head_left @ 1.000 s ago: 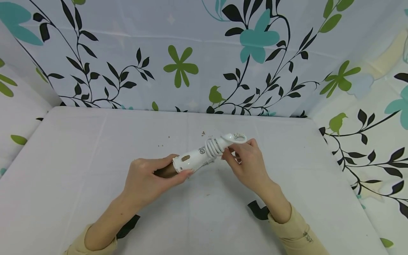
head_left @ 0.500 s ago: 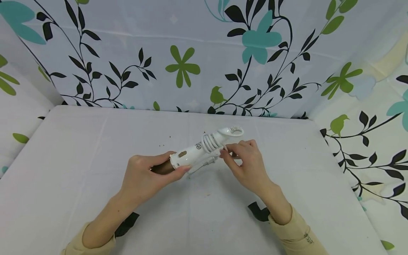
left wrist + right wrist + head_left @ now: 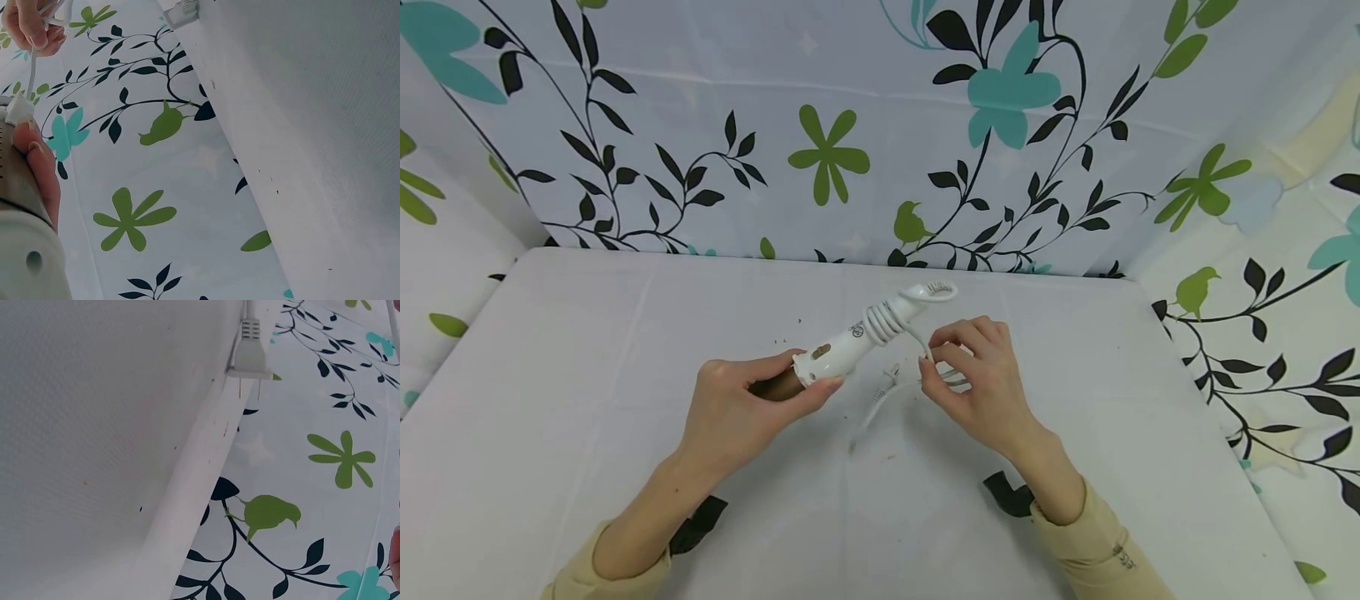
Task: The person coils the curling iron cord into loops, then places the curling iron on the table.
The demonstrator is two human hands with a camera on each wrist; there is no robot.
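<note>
In the head view my left hand [image 3: 741, 408] grips the brown barrel of a white wand-shaped electric appliance [image 3: 842, 354], thumb and fingers on either side. The appliance tilts up toward the far right, and several turns of its white cord [image 3: 883, 323] wrap round the handle. My right hand [image 3: 973, 375] pinches the cord where it leaves the coil. A loose length hangs below, with the two-pin plug [image 3: 251, 356] dangling over the table in the right wrist view. Close up in the left wrist view, the brown barrel [image 3: 24, 178] shows beside my left fingers [image 3: 44, 162].
Both hands work above a white table [image 3: 625, 467] scattered with small dark crumbs. Behind it hangs a leaf-patterned curtain [image 3: 700, 83]. A black strap [image 3: 700, 525] shows by the left sleeve and another black strap [image 3: 1007, 496] by the right sleeve.
The appliance has moved slightly left and toward the back. A stretch of cord now spans from the coil to my right hand, and the plug end has swung loose below.
</note>
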